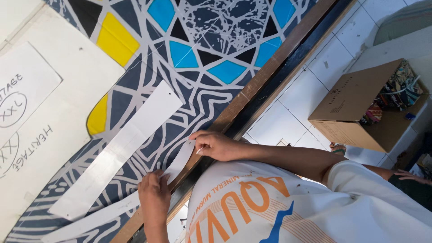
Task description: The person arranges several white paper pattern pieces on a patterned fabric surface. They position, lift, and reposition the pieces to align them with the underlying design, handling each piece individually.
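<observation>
At a table's wooden edge [252,87], in the head view, the right hand [216,146] pinches a paper strip's [180,159] end while the left hand [154,193] presses it flat on patterned cloth [202,58]; holding it taut should help. An open cardboard box [355,103] holds colourful fabric [398,90].

White short-sleeved T-shirt [252,202], orange lettering across the front (blue shape beside it), bare forearms

Paper strips [118,150] on patterned fabric [202,49]
</observation>
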